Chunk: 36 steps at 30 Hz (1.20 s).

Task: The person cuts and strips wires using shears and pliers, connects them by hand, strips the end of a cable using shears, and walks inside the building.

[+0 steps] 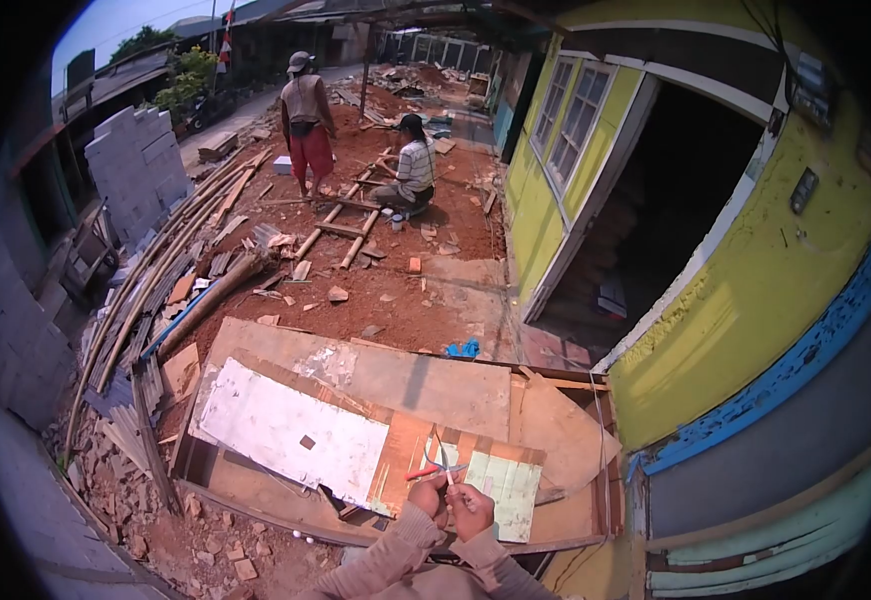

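Observation:
Low in the view, my left hand point(429, 497) and my right hand point(471, 510) are close together over a board, both with curled fingers. Just above them is a red-handled tool point(424, 472) that looks like pliers or snips; its exact kind is too small to tell. My right hand closes on one of its handles. What my left hand pinches beside it is hidden. Under the hands lies a brown wooden board point(403, 462), with a pale green panel point(506, 492) on the right and a white panel point(291, 425) on the left.
The boards rest on a large wooden panel point(456, 390). Ahead, one person point(308, 120) stands and another point(414, 170) crouches by a wooden ladder-like frame point(341, 228). Bamboo poles point(156, 265) and rubble lie left. A yellow wall point(736, 330) with a doorway stands right.

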Each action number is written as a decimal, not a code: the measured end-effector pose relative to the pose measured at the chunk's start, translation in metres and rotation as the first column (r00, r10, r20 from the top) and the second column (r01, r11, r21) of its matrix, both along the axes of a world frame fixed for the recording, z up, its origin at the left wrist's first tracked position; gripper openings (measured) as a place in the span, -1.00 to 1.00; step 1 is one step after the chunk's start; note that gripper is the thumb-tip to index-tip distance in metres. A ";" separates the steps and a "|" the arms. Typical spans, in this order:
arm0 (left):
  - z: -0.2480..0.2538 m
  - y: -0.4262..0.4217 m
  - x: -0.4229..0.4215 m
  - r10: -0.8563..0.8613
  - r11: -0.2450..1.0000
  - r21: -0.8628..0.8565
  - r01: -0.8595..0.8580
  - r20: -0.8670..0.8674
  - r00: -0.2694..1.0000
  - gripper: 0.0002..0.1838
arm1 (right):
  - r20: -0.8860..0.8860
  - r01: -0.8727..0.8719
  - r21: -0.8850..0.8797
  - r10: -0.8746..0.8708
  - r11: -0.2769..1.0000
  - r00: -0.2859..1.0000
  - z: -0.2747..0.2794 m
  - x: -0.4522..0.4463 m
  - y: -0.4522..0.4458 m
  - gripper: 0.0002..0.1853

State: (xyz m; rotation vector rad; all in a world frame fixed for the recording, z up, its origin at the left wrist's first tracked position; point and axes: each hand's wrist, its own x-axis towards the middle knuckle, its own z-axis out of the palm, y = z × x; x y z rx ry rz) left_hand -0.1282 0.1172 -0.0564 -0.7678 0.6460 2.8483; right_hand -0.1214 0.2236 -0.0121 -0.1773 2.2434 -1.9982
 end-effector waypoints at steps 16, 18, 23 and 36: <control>0.020 -0.015 -0.003 -0.072 0.976 0.193 0.103 -0.161 0.984 -0.79 | -0.031 -0.132 -0.011 0.131 0.991 0.991 0.003 -0.011 0.010 -0.79; 0.015 -0.015 -0.001 -0.044 0.965 0.240 0.104 -0.244 0.969 -0.77 | -0.028 -0.110 -0.065 0.108 0.992 0.994 0.009 -0.014 0.009 -0.78; 0.029 -0.025 0.000 -0.135 0.983 0.054 0.176 -0.437 0.889 -0.77 | 0.333 -0.290 -0.405 0.435 0.867 0.837 0.020 -0.028 0.032 -0.78; 0.079 -0.022 0.010 -0.244 0.969 -0.097 0.226 -0.494 0.835 -0.78 | 0.343 -0.278 -0.774 0.745 0.569 0.571 0.054 -0.036 0.048 -0.75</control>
